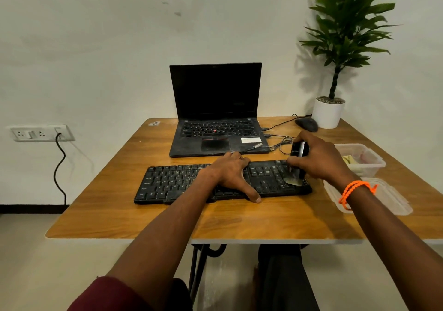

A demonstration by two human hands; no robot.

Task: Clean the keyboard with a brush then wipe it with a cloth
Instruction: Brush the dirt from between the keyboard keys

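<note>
The keyboard [223, 182] lay parallel to the table's [115, 217] near edge, roughly centred, just in front of the open laptop [217, 114]. The left hand [231, 175] pressed flat on the keys right of the keyboard's middle, fingers spread and thumb reaching the near rim, steadying it. The right hand [318, 159] gripped the black handle of the brush [297, 164], fingers curled round it, with the bristles splayed on the number pad at the keyboard's right end.

The brushing step appeared under way, with the wiping not yet begun. Done well, strokes would probably run along the key rows with light pressure, bristles tilted to reach the gaps, and the holding hand would give way as the brush worked leftwards.

Room to the right was tight: a plastic container [362, 159] and its lid [383, 199] sat near the table's right edge, just beside the keyboard's end, and loose cables [282, 144] lay behind it. The table's left side and near strip offered freer movement. No cloth could be identified with certainty.
</note>
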